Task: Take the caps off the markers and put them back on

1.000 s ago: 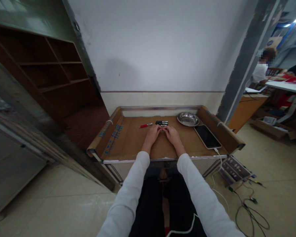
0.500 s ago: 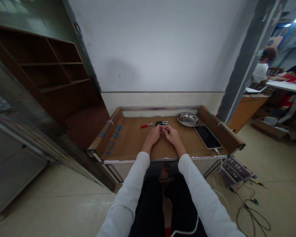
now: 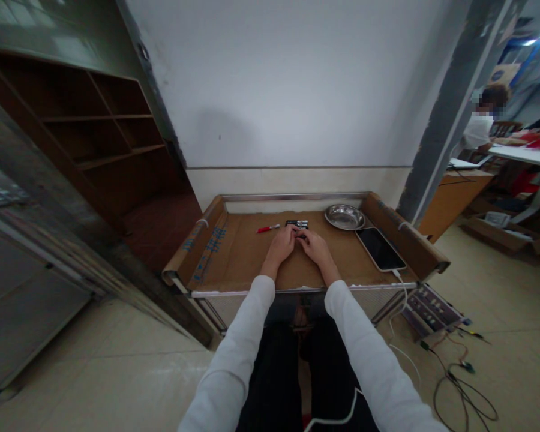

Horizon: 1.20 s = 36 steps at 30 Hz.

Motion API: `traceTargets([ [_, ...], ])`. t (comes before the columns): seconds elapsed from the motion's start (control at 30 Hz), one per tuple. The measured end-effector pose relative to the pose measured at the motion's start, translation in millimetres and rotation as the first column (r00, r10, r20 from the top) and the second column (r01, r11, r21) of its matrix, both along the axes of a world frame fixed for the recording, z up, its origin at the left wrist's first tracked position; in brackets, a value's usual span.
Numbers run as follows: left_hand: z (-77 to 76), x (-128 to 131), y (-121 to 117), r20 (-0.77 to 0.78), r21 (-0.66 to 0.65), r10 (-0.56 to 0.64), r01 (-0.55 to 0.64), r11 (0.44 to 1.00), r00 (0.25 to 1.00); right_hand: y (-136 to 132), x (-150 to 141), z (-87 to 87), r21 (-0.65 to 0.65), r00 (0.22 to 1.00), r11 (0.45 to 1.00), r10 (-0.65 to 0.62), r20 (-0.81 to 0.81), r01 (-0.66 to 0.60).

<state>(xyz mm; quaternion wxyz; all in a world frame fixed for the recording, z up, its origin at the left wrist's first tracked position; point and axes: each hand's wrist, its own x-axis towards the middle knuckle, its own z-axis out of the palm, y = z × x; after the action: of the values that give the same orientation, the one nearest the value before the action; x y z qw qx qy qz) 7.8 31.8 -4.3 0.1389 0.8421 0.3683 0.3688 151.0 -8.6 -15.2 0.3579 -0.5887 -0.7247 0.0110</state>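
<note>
My left hand (image 3: 281, 244) and my right hand (image 3: 314, 246) meet fingertip to fingertip over the cardboard surface (image 3: 243, 264). The fingers of both are closed in a pinch. Whatever lies between them is too small and too covered to make out. Just beyond my fingertips, several black markers (image 3: 297, 223) lie side by side, partly hidden by my hands. A red marker (image 3: 267, 228) rests apart from them, to the left of my left hand.
At the back right stands a round metal dish (image 3: 344, 216). A phone (image 3: 380, 249) with a white cable lies in front of it. Rolled cardboard sides (image 3: 193, 237) flank the surface. An electrical box (image 3: 434, 312) and wires sit on the floor; a person (image 3: 477, 129) is at the far right.
My hands stay pinched together in nearly the same place, with small shifts of the fingers. The markers, dish and phone keep their places; the whole view has shifted slightly.
</note>
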Motion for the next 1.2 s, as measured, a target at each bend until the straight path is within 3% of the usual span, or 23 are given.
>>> traceTargets([
  [0.17,-5.0,1.2,4.5,-0.101,0.095,0.047,-0.037,0.995,0.994,-1.3,1.2,2.4,0.009,0.995,0.996,-0.088,0.041,0.088],
  [0.43,-2.3,0.3,0.6,-0.301,0.08,0.076,-0.054,0.995,0.951,0.0,4.3,1.0,0.014,0.963,0.968,-0.249,0.105,0.249],
  [0.63,1.6,-0.6,-0.7,-0.237,0.032,0.045,-0.038,0.999,0.971,-1.4,6.6,-2.3,0.002,0.942,0.943,-0.331,0.058,0.332],
  [0.83,1.6,-1.2,-0.5,-0.052,-0.038,0.001,-0.003,0.999,0.999,-1.6,4.0,0.2,0.017,0.973,0.976,-0.22,0.065,0.219],
  [1.0,1.0,-1.8,-1.6,0.009,-0.028,-0.028,0.028,0.999,1.0,-1.8,2.0,1.6,0.035,0.99,0.99,-0.137,0.02,0.136],
  [1.2,1.5,-3.0,-1.1,0.108,-0.029,-0.028,0.031,0.999,0.994,-7.6,-1.3,6.3,0.06,0.994,0.992,0.11,-0.017,-0.109],
])
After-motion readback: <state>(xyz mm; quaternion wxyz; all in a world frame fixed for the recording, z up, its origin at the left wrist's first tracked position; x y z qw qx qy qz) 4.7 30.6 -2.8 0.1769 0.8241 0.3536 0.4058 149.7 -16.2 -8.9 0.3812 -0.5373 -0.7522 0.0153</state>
